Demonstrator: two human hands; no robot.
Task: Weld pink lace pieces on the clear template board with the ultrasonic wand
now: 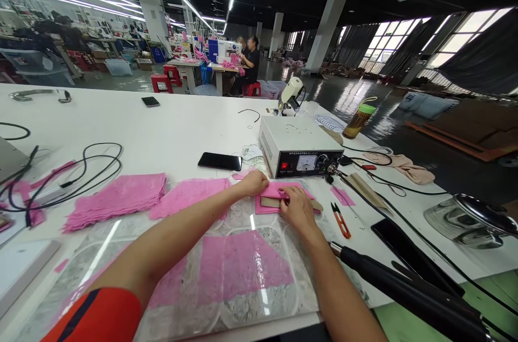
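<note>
In the head view, my left hand [254, 183] is closed at the far left corner of a small stack of pink fabric [272, 189]. Its fingertips are partly hidden. My right hand [298, 207] pinches the folded upper layer of that fabric near the middle. A tan, flat template-like strip [270, 202] lies between the pink layers, and its rounded end sticks out on the right. Left of my hands are a spread pile of pink pieces [190, 195] and a thicker pink stack [121, 196].
Behind my hands stands a control box [303, 139], with a black phone [219, 161] beside it. Orange thread snips [341, 221] and a black-handled tool [388, 272] lie right. A clear mat [259, 304] covers the front. A glass pot [465, 223] stands far right.
</note>
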